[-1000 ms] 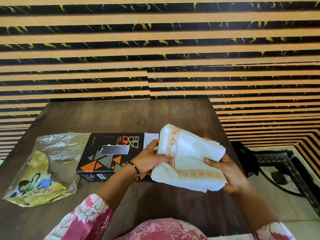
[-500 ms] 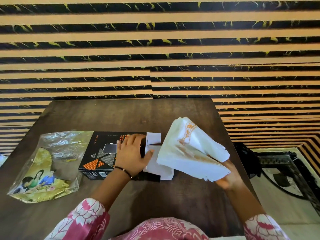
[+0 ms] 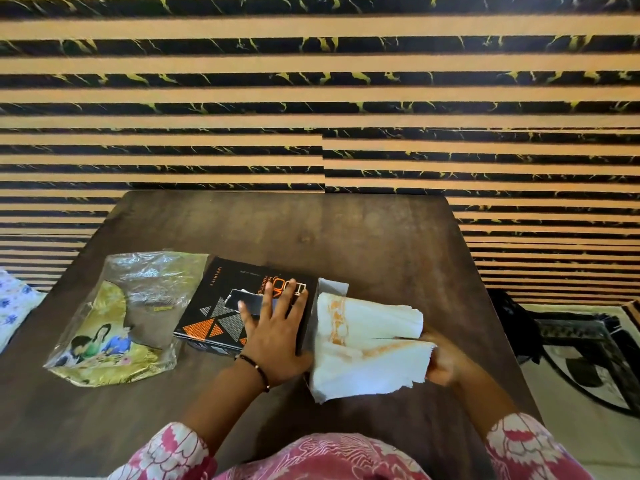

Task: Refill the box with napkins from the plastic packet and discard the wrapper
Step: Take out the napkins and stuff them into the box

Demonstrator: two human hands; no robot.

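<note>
A black napkin box with orange and grey triangles lies flat on the brown table. My left hand rests flat on its top, fingers spread, pressing it down. A white end flap stands open at the box's right end. My right hand grips a thick folded stack of white napkins with orange print, its left edge against the open end of the box. The plastic wrapper, yellow-green with a printed picture, lies flat and slack to the left of the box.
A striped black and tan wall rises behind the table. A black metal stand sits on the floor to the right. A floral cloth shows at the left edge. My pink patterned sleeves fill the bottom.
My left hand left the napkins and settled flat on the box. My right hand lowered the stack from above the table down to the box's open right end.
</note>
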